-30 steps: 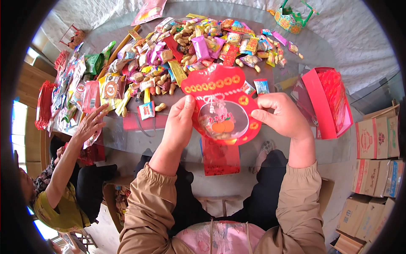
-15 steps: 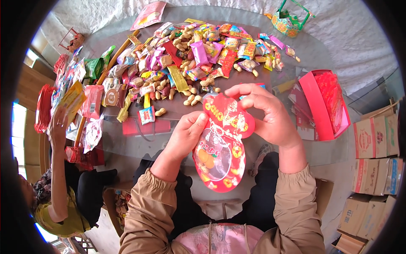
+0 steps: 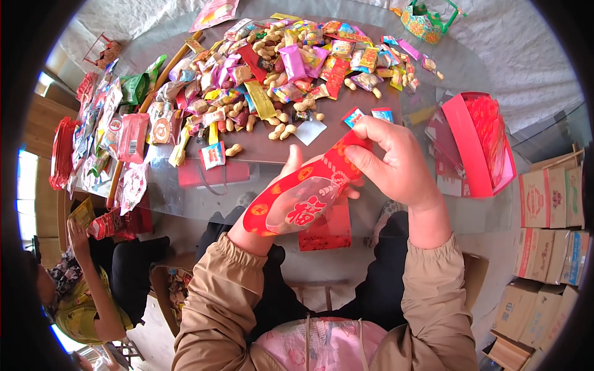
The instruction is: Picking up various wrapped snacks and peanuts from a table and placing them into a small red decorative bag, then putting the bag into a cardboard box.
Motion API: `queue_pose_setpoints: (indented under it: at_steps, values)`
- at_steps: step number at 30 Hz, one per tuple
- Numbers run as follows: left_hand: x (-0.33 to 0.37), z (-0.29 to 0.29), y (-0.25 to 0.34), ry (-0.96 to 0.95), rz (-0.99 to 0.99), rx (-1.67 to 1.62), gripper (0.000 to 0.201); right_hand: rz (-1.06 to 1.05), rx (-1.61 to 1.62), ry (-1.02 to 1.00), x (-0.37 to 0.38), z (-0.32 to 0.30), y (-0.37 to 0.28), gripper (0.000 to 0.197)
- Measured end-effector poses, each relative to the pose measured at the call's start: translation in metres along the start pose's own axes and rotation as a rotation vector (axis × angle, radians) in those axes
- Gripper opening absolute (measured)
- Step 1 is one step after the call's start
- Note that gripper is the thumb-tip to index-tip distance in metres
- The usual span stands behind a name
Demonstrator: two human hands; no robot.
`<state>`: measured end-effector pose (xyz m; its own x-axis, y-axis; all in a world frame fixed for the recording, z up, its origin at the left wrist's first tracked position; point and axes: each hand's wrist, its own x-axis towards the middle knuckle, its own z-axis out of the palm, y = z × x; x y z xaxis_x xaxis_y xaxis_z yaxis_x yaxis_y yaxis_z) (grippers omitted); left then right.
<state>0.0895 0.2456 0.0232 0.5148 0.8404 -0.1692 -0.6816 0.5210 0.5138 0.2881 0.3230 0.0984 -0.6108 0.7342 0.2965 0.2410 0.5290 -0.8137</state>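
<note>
Between my hands is a red gift pouch (image 3: 291,201) with a clear oval window and gold coin prints, tilted up to the right. My right hand (image 3: 396,162) pinches its upper right end between thumb and fingers. Behind the pouch lies my left hand (image 3: 289,162), thumb stretched upward and fingertips showing past the pouch's right side; its palm is hidden. A red piece with dark specks (image 3: 326,230) hangs below them; whether it belongs to the pouch I cannot tell. Above is a heap of wrapped sweets and peanuts (image 3: 272,74), with a white paper square (image 3: 309,132) at its near edge.
A red open box (image 3: 461,145) of red bags stands right. A wooden stick (image 3: 154,105) divides the heap from packets at left. There a co-worker's hand (image 3: 77,238) holds a yellow packet. Cardboard boxes (image 3: 544,253) are stacked far right; a green-handled basket (image 3: 424,23) stands at the back.
The pouch has swung from upright to tilted, its lower end now left over my left wrist. My left thumb has left its edge. The co-worker's hand with the yellow packet has moved down.
</note>
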Motion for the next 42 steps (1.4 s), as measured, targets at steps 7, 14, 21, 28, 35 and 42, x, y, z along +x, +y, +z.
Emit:
queue_pose_setpoints:
  at_steps: [7, 14, 21, 28, 35, 42]
  values:
    - [-0.020, -0.005, -0.008, -0.250, -0.191, -0.563, 0.086, -0.063, -0.148, -0.125, -0.003, 0.002, 0.007, 0.020]
    - [-0.003, 0.008, 0.003, -0.112, -0.096, 0.106, 0.091, 0.013, -0.123, -0.306, -0.006, -0.003, 0.013, 0.021]
    - [-0.003, 0.003, -0.004, -0.168, -0.163, 0.042, 0.086, 0.181, 0.099, 0.250, -0.008, -0.035, 0.071, 0.023]
    - [-0.003, -0.005, -0.002, -0.168, -0.182, 0.036, 0.086, 0.028, -0.738, -0.053, -0.014, -0.003, 0.120, 0.053]
    - [0.000, -0.015, -0.008, -0.125, -0.159, -0.035, 0.079, 0.182, -0.891, -0.043, -0.012, 0.001, 0.122, 0.059]
    - [-0.003, -0.019, -0.008, -0.106, -0.152, -0.218, 0.070, 0.120, -0.944, 0.138, 0.003, -0.001, 0.133, 0.058]
